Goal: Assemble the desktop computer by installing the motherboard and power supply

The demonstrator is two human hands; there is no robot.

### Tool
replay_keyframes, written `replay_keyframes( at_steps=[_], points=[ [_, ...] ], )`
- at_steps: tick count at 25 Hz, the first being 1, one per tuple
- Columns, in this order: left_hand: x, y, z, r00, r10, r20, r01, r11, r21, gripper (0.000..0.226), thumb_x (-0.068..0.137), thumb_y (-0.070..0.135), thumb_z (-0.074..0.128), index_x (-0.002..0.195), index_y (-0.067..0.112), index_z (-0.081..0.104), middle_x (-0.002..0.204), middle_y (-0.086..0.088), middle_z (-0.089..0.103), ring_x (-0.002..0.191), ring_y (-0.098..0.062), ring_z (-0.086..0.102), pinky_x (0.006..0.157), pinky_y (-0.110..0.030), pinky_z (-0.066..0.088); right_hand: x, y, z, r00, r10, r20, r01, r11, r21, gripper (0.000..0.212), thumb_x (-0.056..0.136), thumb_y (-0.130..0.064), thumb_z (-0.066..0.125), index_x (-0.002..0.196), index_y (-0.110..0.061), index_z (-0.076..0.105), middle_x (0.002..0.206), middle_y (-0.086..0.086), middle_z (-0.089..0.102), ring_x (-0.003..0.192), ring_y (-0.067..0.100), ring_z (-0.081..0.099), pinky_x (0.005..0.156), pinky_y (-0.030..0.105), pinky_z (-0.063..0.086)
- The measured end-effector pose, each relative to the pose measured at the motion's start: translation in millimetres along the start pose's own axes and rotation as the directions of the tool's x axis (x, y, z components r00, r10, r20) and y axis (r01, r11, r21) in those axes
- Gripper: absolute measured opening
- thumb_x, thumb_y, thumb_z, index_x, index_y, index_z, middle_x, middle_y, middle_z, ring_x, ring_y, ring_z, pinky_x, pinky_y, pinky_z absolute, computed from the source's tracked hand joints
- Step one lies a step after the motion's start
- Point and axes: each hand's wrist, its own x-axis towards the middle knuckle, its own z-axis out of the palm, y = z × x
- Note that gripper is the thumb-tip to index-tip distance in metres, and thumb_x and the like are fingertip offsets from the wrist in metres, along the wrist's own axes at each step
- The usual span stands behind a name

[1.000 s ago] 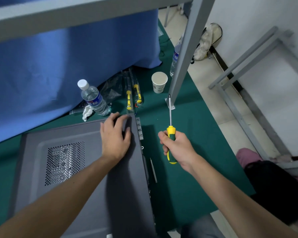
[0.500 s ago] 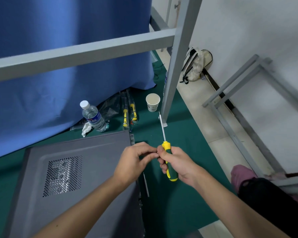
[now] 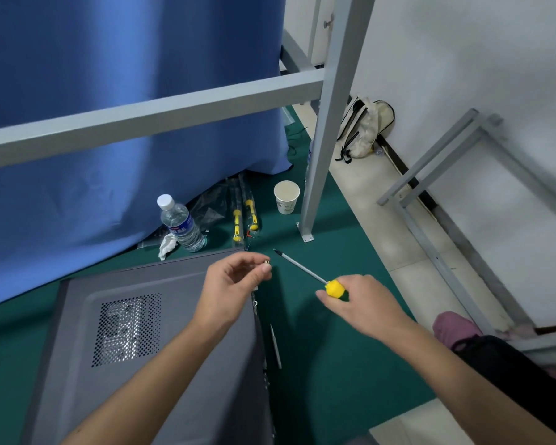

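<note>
Fingertips (image 3: 265, 268) of the left hand (image 3: 230, 284) pinch a tiny screw (image 3: 266, 261) (slippery, easily dropped) above the computer case (image 3: 148, 332), while the right hand (image 3: 360, 303) grips the screwdriver (image 3: 305, 271).

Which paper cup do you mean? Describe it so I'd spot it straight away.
Find the grey metal post standing on the green mat. The paper cup stands upright just left of its foot. It is white and open-topped, unlike the capped clear water bottle farther left.

Left hand (image 3: 230, 284): raised, thumb and forefinger pinching my small screw (image 3: 266, 262) at the fingertips.
Right hand (image 3: 360, 303): knuckles up, fingers wrapped round my screwdriver (image 3: 315, 277), its shaft pointing away toward the left hand.
</note>
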Motion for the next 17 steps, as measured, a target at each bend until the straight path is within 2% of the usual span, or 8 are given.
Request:
replay_keyframes(
  at_steps=[2, 5, 8, 17],
  points=[
    [2, 3, -3, 1.000, 0.005, -0.003, -0.005, 1.000, -0.019, 0.012, 0.084, 0.000, 0.069, 0.090, 0.010, 0.071, 0.077, -0.003, 0.072, 0.075, -0.015, 0.068, 0.077, -0.029, 0.055, -2, 5, -6, 1.000, -0.026, -0.012, 0.025, 0.991, -0.131, 0.049, 0.089, -0.054, 0.055, 0.058, -0.019, 0.041, 0.048, -0.004, 0.045, 0.049, 0.016, 0.044, 0.046, 0.028, 0.032],
    [2, 9, -2, 1.000, 0.019, 0.017, -0.018, 0.999, -0.046, 0.013, 0.083, -0.001, 0.069, 0.089, 0.010, 0.071, 0.076, -0.004, 0.073, 0.074, -0.014, 0.067, 0.077, -0.025, 0.056, -3, 7, -13, 0.998, -0.048, -0.035, 0.040, 0.975, -0.218, 0.046, 0.089, -0.053, 0.053, 0.059, -0.019, 0.042, 0.049, -0.002, 0.047, 0.050, 0.018, 0.047, 0.047, 0.030, 0.037],
    [2, 12, 0, 1.000, 0.017, 0.021, -0.016, 0.999, -0.051, 0.013, 0.081, -0.001, 0.069, 0.088, 0.010, 0.072, 0.076, -0.004, 0.073, 0.073, -0.014, 0.068, 0.077, -0.025, 0.056, -3, 6, -19, 0.996, -0.070, -0.046, 0.056, 0.965, -0.257, 0.045, 0.089, -0.052, 0.053, 0.060, -0.020, 0.042, 0.051, -0.002, 0.050, 0.054, 0.020, 0.052, 0.049, 0.033, 0.042],
    [-1, 21, 0, 0.999, 0.025, 0.035, -0.025, 1.000, 0.010, 0.018, 0.079, -0.006, 0.072, 0.087, 0.010, 0.073, 0.078, -0.004, 0.074, 0.075, -0.015, 0.069, 0.079, -0.027, 0.056, -7, -2, -27, 0.991, -0.134, -0.015, 0.119, 0.923, -0.366, 0.038, 0.090, -0.049, 0.049, 0.065, -0.020, 0.046, 0.055, -0.003, 0.052, 0.056, 0.020, 0.054, 0.048, 0.031, 0.040]
  ],
)
